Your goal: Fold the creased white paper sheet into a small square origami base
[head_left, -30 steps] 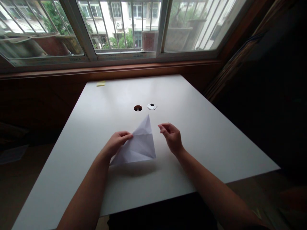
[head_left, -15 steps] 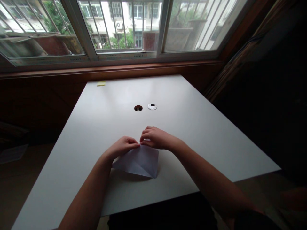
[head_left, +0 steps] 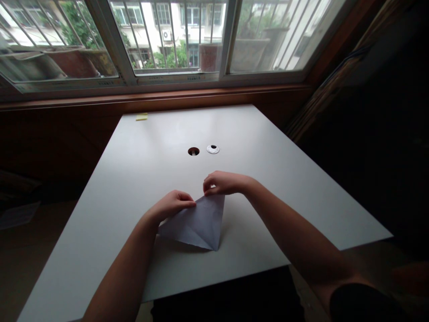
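Observation:
A folded sheet of paper [head_left: 197, 223], pale and roughly four-sided with visible creases, is held at its far edge, its near corner low over the white table. My left hand [head_left: 172, 203] pinches that edge between thumb and fingers, hiding part of the paper's left side. Farther right along the same edge, my right hand [head_left: 219, 182] is closed in a pinch with thumb and forefinger at the paper. Whether the near corner touches the tabletop I cannot tell.
The white table [head_left: 268, 156] has a round cable hole [head_left: 193, 151] beyond my hands, with a white ring-shaped cover [head_left: 213, 149] beside it. A yellow sticky note [head_left: 141, 116] lies at the far left edge. A barred window [head_left: 174, 40] stands behind the table.
My right hand has moved right and a little away from me along the paper's edge, apart from my left hand. The paper's right side has risen. My left hand has stayed put.

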Demonstrator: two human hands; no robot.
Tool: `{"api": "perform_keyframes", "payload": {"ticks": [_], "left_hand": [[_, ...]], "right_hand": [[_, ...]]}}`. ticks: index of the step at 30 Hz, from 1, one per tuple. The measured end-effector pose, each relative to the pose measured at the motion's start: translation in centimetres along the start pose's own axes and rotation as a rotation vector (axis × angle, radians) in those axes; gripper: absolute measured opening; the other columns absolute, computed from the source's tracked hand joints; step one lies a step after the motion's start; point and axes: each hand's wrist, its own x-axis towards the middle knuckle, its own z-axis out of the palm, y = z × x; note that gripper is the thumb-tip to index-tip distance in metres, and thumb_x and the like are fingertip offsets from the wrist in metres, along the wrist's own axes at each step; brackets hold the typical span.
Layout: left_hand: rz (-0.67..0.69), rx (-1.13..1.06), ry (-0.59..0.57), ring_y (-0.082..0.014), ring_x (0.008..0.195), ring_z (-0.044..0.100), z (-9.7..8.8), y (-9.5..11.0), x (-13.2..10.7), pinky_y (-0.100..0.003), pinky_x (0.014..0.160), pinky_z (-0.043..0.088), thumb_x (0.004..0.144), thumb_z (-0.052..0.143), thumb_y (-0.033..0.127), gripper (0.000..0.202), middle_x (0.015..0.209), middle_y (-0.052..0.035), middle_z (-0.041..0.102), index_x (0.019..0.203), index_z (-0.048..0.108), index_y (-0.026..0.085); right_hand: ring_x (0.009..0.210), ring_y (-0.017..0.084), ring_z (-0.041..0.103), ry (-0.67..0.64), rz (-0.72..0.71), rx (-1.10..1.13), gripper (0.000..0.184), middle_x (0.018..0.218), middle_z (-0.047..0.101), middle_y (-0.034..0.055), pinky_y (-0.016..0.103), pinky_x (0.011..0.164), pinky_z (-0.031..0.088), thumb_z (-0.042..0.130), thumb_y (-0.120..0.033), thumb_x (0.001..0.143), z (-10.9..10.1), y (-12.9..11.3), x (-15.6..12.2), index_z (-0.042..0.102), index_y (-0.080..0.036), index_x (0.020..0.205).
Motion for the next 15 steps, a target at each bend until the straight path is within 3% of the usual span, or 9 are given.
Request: {"api": "perform_keyframes", "payload": {"ticks": [5, 9, 15], "left_hand": [[-0.039, -0.022, -0.021, -0.0121, 0.058, 0.046, -0.3, -0.2, 0.0, -0.023, 0.054, 0.032, 0.075, 0.067, 0.044, 0.03, 0.064, 0.0001, 0.059, 0.078, 0.073, 0.015], [-0.048, -0.051, -0.028, -0.0131, 0.06, 0.05, -0.5, -0.6, 0.0, -0.024, 0.056, 0.035, 0.075, 0.068, 0.044, 0.031, 0.067, -0.0013, 0.061, 0.08, 0.073, 0.014], [-0.09, -0.225, 0.034, -0.0141, 0.06, 0.054, -0.4, -1.0, 0.1, -0.024, 0.056, 0.038, 0.073, 0.073, 0.045, 0.033, 0.069, -0.003, 0.064, 0.081, 0.072, 0.013]], "right_hand": [[0.081, 0.019, 0.063, 0.033, 0.177, 0.006, 0.015, 0.087, 0.073, 0.0045, 0.027, 0.072, 0.042, 0.062, -0.028, 0.081, -2.3, 2.2, -1.9, 0.074, -0.02, 0.085], [0.075, 0.017, 0.059, 0.103, 0.274, 0.015, 0.017, 0.078, 0.07, 0.0037, 0.028, 0.069, 0.04, 0.058, -0.03, 0.084, -3.4, 4.0, -3.8, 0.07, -0.019, 0.079], [0.076, 0.017, 0.058, 0.452, 0.337, 0.165, 0.024, 0.079, 0.069, 0.0041, 0.029, 0.07, 0.042, 0.061, -0.04, 0.084, -3.1, 6.2, -5.3, 0.069, -0.018, 0.08]]}}
